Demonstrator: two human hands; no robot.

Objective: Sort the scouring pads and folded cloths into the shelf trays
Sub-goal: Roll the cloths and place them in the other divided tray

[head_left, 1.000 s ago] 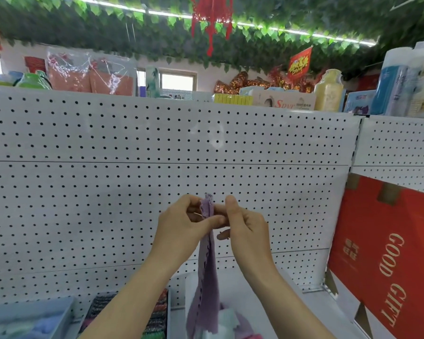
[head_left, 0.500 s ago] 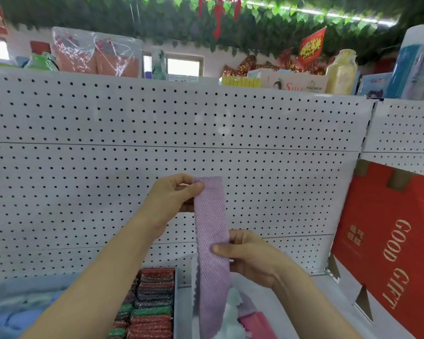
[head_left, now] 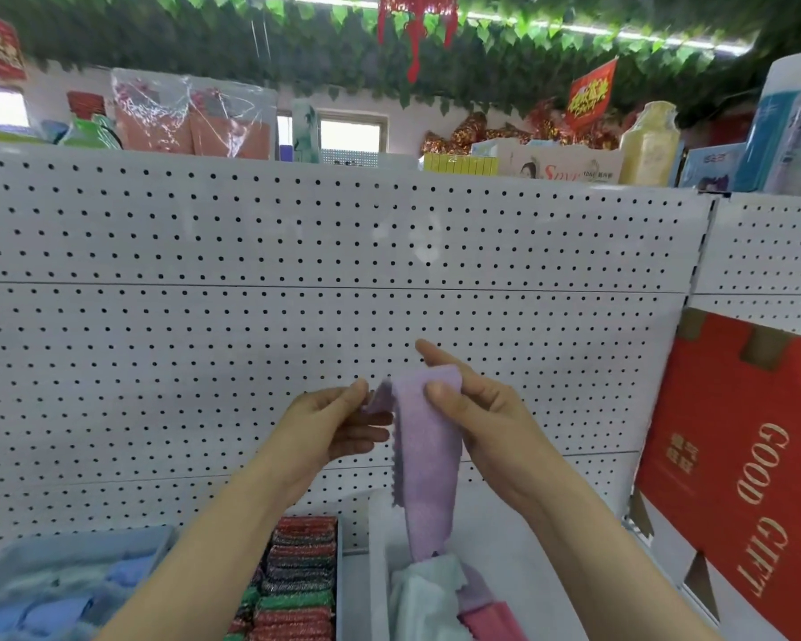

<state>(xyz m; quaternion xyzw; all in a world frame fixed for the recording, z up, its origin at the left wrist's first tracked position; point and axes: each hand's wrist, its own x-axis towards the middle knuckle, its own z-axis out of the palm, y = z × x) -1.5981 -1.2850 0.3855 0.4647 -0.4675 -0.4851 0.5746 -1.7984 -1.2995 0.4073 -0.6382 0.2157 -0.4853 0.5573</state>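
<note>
My right hand (head_left: 486, 418) pinches the top of a long, zigzag-edged lilac cloth (head_left: 428, 455), with the thumb on its front and the forefinger straight behind it. Just beside it, my left hand (head_left: 324, 423) pinches a turned-back corner of the same cloth between thumb and fingers. The cloth hangs from both hands down to a rumpled pale green cloth (head_left: 421, 599) and a folded pink cloth (head_left: 491, 622) in the white tray (head_left: 378, 538) under my right wrist. Under my left forearm stand rows of glittery red and green scouring pads (head_left: 297, 576).

Bright, evenly lit; edges perhaps blurred
</note>
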